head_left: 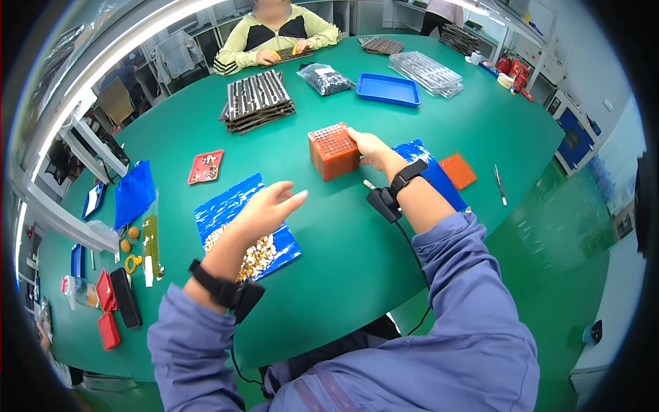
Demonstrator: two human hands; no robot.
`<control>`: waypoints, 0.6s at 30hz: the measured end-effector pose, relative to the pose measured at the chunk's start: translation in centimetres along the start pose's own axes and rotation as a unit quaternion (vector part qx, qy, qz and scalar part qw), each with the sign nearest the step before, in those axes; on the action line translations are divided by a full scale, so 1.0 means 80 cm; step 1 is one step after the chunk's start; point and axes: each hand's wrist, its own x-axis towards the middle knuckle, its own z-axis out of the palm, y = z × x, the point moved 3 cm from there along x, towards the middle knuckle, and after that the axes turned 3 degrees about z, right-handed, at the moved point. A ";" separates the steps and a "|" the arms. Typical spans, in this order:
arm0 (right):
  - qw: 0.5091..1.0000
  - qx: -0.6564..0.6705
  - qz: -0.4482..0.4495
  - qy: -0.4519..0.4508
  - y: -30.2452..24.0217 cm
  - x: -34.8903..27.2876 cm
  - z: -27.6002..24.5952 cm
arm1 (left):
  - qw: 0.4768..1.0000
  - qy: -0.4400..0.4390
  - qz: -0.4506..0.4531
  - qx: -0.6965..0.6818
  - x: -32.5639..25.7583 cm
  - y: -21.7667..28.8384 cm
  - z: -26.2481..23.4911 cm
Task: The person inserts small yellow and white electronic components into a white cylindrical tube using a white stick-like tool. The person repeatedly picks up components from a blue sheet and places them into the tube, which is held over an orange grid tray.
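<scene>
My right hand [371, 147] touches the right side of an orange perforated block [333, 151] standing on the green table [412, 123]; I cannot see whether its fingers grip it. My left hand [264, 209] hovers open, fingers spread, above a blue tray [226, 206] that holds a heap of small pale and tan parts [257, 253]. A second blue tray [429, 168] lies under my right wrist, with a flat orange square plate [458, 171] beside it. Both wrists wear black bands.
A person in a yellow-green top sits across the table with a dark tray. Stacked dark trays [257, 99], a bag of dark parts [327, 79], an empty blue tray [388, 89], clear plastic trays [425, 71], a small red tray [205, 167] and a metal tool [500, 184] lie around.
</scene>
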 end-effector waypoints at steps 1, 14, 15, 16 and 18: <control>1.000 0.000 -0.003 -0.001 0.001 -0.006 0.001 | 1.000 0.016 -0.002 -0.022 0.017 0.001 0.013; 1.000 0.014 -0.005 0.022 0.004 0.003 -0.001 | 0.956 0.119 -0.056 -0.264 0.135 -0.005 0.073; 1.000 0.013 -0.006 0.024 0.004 0.000 0.002 | 0.955 0.123 -0.076 -0.261 0.133 -0.007 0.073; 1.000 0.012 -0.007 0.025 0.002 -0.002 0.005 | 0.956 0.121 -0.074 -0.257 0.134 -0.010 0.071; 1.000 0.011 -0.005 0.024 0.002 -0.007 0.008 | 0.959 0.115 -0.071 -0.249 0.135 -0.017 0.065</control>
